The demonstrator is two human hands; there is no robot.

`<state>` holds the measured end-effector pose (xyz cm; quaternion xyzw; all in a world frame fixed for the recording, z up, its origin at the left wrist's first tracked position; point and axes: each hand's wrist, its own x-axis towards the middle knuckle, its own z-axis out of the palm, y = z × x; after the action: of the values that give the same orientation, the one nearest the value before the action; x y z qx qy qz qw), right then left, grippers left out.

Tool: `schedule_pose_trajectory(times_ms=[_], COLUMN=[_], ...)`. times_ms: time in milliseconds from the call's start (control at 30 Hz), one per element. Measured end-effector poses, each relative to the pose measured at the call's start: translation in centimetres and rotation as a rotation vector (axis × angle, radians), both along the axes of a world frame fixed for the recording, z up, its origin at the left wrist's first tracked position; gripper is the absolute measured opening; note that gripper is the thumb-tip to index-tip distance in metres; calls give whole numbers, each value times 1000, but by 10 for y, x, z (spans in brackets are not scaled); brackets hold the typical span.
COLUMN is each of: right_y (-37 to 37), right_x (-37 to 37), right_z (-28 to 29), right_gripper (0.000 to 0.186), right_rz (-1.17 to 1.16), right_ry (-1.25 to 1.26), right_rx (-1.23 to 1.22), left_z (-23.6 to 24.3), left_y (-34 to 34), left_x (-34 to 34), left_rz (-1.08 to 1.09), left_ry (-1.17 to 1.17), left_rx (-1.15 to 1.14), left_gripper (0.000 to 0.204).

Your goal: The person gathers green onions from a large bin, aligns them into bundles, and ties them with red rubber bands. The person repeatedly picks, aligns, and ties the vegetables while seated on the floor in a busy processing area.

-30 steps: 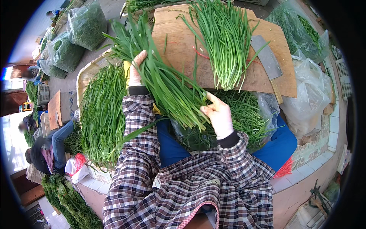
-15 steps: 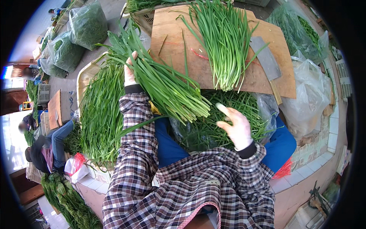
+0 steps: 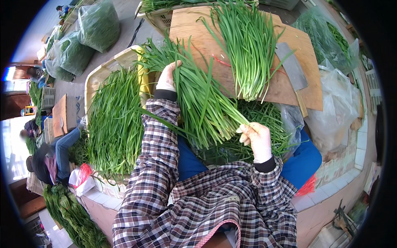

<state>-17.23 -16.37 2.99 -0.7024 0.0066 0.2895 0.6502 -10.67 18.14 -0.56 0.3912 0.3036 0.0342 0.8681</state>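
My left hand [image 3: 168, 77], in a pale glove, grips a thick bunch of green chives [image 3: 198, 99] near its leafy part. The bunch slants down to the right across my lap. My right hand [image 3: 257, 138], also gloved, is closed on the cut ends of that bunch. Behind it lies a wooden cutting board [image 3: 206, 45] with a second bunch of chives [image 3: 246, 45] spread on it and a cleaver [image 3: 291, 66] at its right side. A clear bag of chives [image 3: 264, 120] sits under my right hand.
A pale crate [image 3: 96, 78] packed with chives stands at my left. Plastic bags of greens [image 3: 97, 22] lie at the far left and a bag of greens [image 3: 331, 37] at the far right. A person [image 3: 53, 153] sits low at the left. A tiled ledge [image 3: 331, 186] runs along the right.
My right hand went out to the right, off the bunch, then came back and closed on its cut ends. The left hand kept its hold near the leaves.
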Motion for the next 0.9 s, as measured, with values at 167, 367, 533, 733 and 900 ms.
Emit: schedule_pose_trajectory(times_ms=[167, 367, 533, 733, 900], right_y=[-24, 55, 69, 10, -14], right_x=[-12, 29, 43, 35, 15], right_z=[-18, 2, -4, -13, 25], right_gripper=[10, 44, 21, 10, 49], right_rz=[-193, 202, 333, 443, 488], right_ry=[-317, -1227, -1116, -1014, -837], right_rx=[-177, -596, -632, -341, -643], left_z=[15, 3, -3, 2, -13], left_y=[8, 22, 20, 20, 16], left_x=[-1, -4, 6, -2, 7], left_rz=[80, 98, 83, 104, 136], left_ry=[112, 49, 94, 94, 92], left_rx=[-34, -43, -74, 11, -11], left_gripper=[16, 15, 16, 19, 20])
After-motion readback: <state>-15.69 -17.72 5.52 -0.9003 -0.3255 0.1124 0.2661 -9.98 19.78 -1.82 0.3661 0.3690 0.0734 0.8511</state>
